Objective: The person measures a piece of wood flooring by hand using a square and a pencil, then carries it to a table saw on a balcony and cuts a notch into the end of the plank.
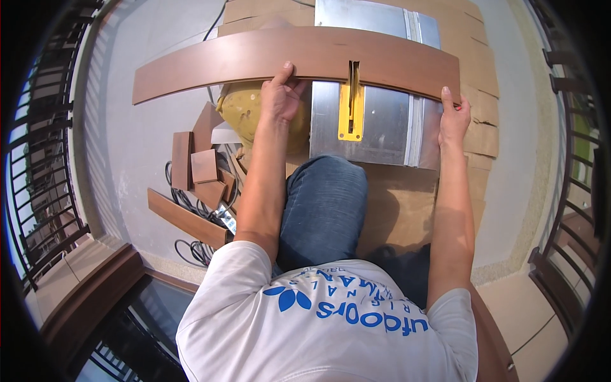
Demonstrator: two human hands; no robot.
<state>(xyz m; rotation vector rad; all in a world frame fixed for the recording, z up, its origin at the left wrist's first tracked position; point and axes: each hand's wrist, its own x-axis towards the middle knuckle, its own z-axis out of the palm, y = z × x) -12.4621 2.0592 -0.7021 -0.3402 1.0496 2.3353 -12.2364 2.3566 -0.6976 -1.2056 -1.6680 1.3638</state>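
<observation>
A long brown wooden plank (248, 54) lies crosswise over a table saw with a silver metal top (382, 137). My left hand (282, 95) grips the plank's near edge left of the saw, thumb on top and the other fingers partly hidden beneath. At the plank's right end, my right hand (454, 118) holds the near corner, thumb on the upper face. Between the hands, a narrow slot cut into the near edge lines up with the saw's yellow blade insert (351, 121). The blade itself is hard to make out in the slot.
Left of the saw sits a stained yellow container (245, 111). Wood offcuts (203, 167), a longer wood strip (184, 216) and black cable (196, 251) lie on the floor nearby. Cardboard (480, 114) is spread under the saw. Dark railings (48, 178) border both sides.
</observation>
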